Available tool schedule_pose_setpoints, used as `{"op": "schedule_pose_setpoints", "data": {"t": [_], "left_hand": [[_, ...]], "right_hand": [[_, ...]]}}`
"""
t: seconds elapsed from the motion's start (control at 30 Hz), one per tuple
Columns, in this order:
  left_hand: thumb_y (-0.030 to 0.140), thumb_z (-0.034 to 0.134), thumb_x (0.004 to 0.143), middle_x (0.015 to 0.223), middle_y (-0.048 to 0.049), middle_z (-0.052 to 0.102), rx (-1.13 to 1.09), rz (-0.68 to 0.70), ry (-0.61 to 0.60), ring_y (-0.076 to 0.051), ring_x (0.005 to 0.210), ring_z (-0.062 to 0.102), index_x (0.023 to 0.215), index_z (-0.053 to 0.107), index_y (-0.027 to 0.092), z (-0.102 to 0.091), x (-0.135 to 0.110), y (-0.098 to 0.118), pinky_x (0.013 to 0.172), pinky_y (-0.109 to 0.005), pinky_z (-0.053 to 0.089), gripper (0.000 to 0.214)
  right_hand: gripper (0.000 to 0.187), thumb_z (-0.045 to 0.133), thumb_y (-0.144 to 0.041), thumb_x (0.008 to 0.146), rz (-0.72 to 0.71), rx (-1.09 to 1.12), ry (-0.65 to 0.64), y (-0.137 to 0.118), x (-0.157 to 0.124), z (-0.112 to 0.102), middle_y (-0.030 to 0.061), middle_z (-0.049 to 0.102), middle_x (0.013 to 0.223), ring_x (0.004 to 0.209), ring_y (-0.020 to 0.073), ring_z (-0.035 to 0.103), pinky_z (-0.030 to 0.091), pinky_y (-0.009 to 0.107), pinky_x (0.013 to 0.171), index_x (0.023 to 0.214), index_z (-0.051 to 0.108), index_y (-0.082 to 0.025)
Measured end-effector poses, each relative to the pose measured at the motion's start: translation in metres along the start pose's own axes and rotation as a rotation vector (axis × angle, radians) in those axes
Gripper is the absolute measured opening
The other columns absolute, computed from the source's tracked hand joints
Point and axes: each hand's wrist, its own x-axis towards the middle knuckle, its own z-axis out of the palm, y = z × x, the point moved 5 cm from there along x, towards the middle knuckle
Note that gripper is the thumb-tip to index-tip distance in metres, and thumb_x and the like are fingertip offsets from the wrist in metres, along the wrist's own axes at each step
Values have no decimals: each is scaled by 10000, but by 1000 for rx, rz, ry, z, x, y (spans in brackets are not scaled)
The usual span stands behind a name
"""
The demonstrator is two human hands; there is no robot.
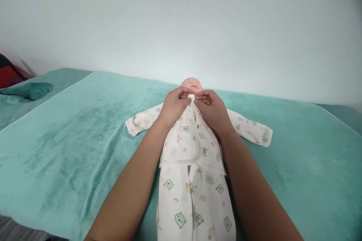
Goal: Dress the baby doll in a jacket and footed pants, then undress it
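A baby doll (192,83) lies on its back on a teal blanket (85,139), head toward the wall. It wears a white shirt (195,139) and white trousers (195,203) printed with small animals. My left hand (174,106) and my right hand (212,110) meet at the shirt's collar just below the doll's chin. Both hands pinch a small white tie (192,98) at the neckline. The sleeves lie spread out to either side.
A white wall (181,37) stands right behind the bed. A dark teal cloth (28,91) and something red (9,76) lie at the far left. The blanket's front edge shows at the lower left.
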Motion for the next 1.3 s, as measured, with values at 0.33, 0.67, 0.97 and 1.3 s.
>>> {"op": "schedule_pose_setpoints", "data": {"t": [0.33, 0.67, 0.97, 1.3], "left_hand": [[118, 594, 741, 837, -9, 650, 186, 41, 46, -133, 765, 595, 902, 696, 176, 1, 3, 0, 731, -262, 446, 199], [141, 557, 760, 803, 2, 647, 112, 53, -4, -138, 760, 574, 780, 663, 184, 1, 5, -5, 746, -270, 438, 116], [143, 595, 767, 872, -20, 673, 102, 17, 79, -150, 793, 588, 833, 647, 186, -7, -3, 4, 721, -261, 438, 95], [339, 615, 841, 826, -8, 609, 274, 12, -152, -127, 696, 504, 849, 688, 207, -14, -41, 18, 626, -257, 386, 151]], "right_hand": [[241, 649, -244, 739, -20, -92, 1, 0, -1, 0, 36, 690, 1026, 876, 188, 622, 498, 388, 856, 980, 645, -243], [177, 621, -276, 731, 30, -114, 65, -8, -5, 0, -22, 635, 726, 690, 160, 575, 459, 325, 702, 896, 662, -224], [177, 624, -320, 735, 30, -82, 96, -9, -4, -5, -2, 657, 792, 768, 175, 594, 458, 310, 715, 876, 647, -215], [338, 703, -485, 766, 112, -589, -260, -44, -26, -9, -10, 550, 612, 523, 127, 401, 274, 295, 489, 635, 526, -230]]}}
